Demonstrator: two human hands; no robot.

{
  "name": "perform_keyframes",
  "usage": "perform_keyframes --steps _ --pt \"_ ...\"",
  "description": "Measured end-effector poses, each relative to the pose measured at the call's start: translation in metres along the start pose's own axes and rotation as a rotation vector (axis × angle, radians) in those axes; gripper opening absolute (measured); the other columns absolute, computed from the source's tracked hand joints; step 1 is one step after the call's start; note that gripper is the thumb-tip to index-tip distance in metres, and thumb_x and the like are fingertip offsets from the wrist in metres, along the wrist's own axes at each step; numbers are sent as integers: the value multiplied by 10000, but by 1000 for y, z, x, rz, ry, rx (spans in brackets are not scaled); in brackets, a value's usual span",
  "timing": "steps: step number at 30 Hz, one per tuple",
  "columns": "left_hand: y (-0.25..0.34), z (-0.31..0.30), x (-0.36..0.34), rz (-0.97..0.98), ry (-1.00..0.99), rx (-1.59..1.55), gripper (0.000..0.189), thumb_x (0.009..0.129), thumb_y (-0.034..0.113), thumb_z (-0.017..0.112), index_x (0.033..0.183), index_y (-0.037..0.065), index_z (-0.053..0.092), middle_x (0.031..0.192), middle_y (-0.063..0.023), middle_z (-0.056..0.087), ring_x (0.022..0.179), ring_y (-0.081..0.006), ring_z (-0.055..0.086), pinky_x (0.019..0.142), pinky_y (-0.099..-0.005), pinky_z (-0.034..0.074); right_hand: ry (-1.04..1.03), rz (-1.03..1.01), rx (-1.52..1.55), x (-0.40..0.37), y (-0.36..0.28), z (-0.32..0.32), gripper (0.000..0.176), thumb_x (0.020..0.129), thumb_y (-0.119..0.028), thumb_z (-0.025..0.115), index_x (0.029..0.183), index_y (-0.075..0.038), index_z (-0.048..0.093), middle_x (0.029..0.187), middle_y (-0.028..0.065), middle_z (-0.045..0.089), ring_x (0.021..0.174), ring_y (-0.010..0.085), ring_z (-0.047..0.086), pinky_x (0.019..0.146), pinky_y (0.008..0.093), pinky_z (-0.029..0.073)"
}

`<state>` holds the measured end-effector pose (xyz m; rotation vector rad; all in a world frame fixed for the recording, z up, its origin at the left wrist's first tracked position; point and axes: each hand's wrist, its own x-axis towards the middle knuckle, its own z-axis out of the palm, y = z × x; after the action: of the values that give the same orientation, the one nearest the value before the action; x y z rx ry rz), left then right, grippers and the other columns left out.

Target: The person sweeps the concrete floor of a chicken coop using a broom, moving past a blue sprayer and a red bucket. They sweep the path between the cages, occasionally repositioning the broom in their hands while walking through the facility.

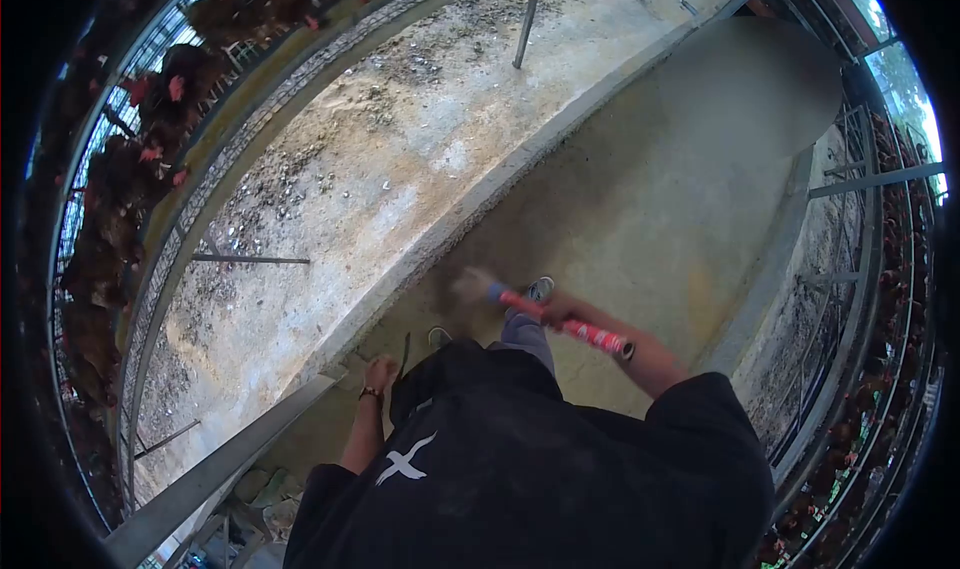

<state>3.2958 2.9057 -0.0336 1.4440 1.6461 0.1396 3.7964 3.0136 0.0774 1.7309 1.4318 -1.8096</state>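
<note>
My right hand [558, 310] is closed round a red tube [592, 335] with white markings, held at a slant above the concrete walkway. The tube's open end points to the lower right, and its other end is bluish. Beyond that end is a blurred, pale brush-like part [474, 285], too smeared to make out clearly. My left hand [380, 373], with a band at the wrist, is closed near my body at the left. A thin dark strap or stick [405, 353] stands beside it; whether the fingers hold anything is hidden.
Cages with brown hens [105, 234] curve along the left, and more cages [893, 299] line the right. A concrete ledge [400, 209] with scattered droppings borders the walkway [660, 189]. A metal beam [225, 459] crosses the lower left. My shoes stand on the walkway.
</note>
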Motion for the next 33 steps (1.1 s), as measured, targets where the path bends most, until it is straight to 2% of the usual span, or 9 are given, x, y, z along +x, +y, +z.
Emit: perform_keyframes --steps 2,5,9,15,22,24,26,29,33 --pt "56 -1 20 -394 59 -964 156 786 240 560 831 92 577 768 -31 602 707 -190 588 581 -324 473 109 132 -153 23 42 -79 228 644 -205 664 789 -30 642 623 83 619 503 139 588 493 289 474" --pt "109 4 29 -394 170 -1170 136 789 228 557 772 94 572 681 -15 571 608 -126 558 509 -257 451 331 336 35 26 93 -178 252 641 -202 672 748 19 610 603 101 603 495 157 589 464 309 477" --pt "156 29 8 -528 202 -988 122 785 214 554 726 108 563 657 -6 545 593 -128 541 525 -251 443 727 65 406 9 125 -176 185 624 -40 634 769 54 567 575 112 567 453 167 562 423 326 475" --pt "123 84 -17 -56 1 295 144 790 192 526 874 102 602 741 -40 576 646 -186 558 565 -304 448 76 -51 629 -42 118 -117 253 634 -69 619 853 56 597 596 105 578 445 168 558 420 303 467" --pt "132 66 -5 266 90 317 233 802 157 470 999 90 576 868 -115 591 742 -275 582 595 -381 458 193 151 333 8 185 -202 377 583 -86 674 956 -51 632 681 75 618 525 154 585 509 284 500" --pt "132 58 -1 227 84 343 237 801 158 462 996 94 581 890 -125 593 763 -299 583 605 -401 459 380 -225 -439 53 267 -246 356 519 -128 669 867 -198 660 743 0 631 662 114 602 663 258 494" --pt "125 52 3 112 66 406 218 796 171 463 955 106 597 899 -122 594 777 -319 578 616 -420 458 508 -181 -609 31 265 -281 311 570 -95 650 881 -94 639 668 46 608 566 150 592 553 291 498" --pt "115 42 31 63 -26 441 223 797 177 463 967 109 592 909 -114 597 778 -304 584 612 -402 462 806 208 693 -33 199 -269 286 621 -73 629 890 17 597 603 82 565 453 173 550 428 300 464" --pt "101 20 93 133 -193 497 231 798 185 464 981 112 585 922 -103 601 779 -284 592 606 -378 467 864 148 835 -53 127 -193 297 650 -52 616 907 85 560 559 89 524 397 162 508 365 287 423"
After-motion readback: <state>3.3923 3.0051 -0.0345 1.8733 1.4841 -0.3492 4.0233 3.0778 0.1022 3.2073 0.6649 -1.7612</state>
